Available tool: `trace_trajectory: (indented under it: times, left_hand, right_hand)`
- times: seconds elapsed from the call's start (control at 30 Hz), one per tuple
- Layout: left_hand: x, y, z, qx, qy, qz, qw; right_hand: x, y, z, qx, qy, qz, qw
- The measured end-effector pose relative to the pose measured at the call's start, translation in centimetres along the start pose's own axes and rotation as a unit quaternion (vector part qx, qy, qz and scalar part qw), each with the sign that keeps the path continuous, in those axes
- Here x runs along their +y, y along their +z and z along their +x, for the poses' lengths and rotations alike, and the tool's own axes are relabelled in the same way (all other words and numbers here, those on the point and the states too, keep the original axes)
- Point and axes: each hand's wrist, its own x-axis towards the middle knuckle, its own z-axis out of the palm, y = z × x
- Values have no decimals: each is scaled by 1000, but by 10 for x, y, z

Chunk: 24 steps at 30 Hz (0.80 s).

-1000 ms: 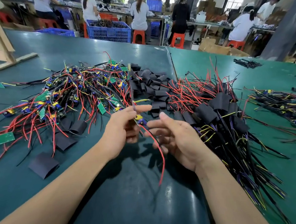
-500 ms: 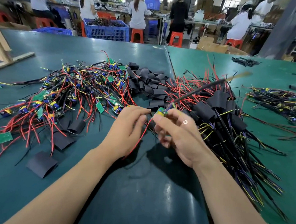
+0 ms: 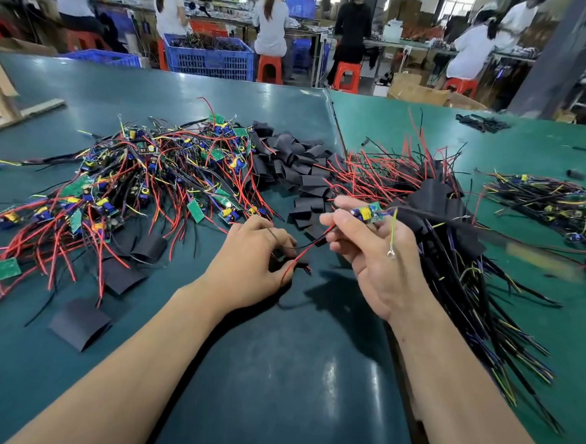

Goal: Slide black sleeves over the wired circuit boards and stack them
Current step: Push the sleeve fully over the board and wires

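The right hand's (image 3: 381, 261) thumb and fingertips (image 3: 345, 209) pinch a small green circuit board with a yellow component (image 3: 367, 214), held above the dark green table mat (image 3: 275, 375). Its red and black lead wires (image 3: 309, 248) trail down into the left hand (image 3: 248, 263), whose curled fingers gather them along with what seems a flat black sleeve (image 3: 290, 264), mostly hidden. The board looks light and stiff, with fragile solder joints; better gripped by its edges than by the limp wires. Loose black sleeves (image 3: 298, 164) lie heaped just beyond, bare boards (image 3: 143, 185) tangled left, sleeved ones (image 3: 455, 238) stacked right.
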Motion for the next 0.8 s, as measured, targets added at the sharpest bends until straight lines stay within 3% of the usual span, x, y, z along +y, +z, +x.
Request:
trace_trajectory:
  times: [0.13,0.27,0.8]
  left_hand:
    - [5,-4,0,31,8,-18,999]
    - [4,0,0,0,10,45,999]
    - [-2,-10,2,-31,-15,124,992]
  right_hand:
    - [-2,2,0,1,18,6,1000]
    - [-5,1,0,4,31,9,999]
    - [-8,-10,8,133,-81,48,987]
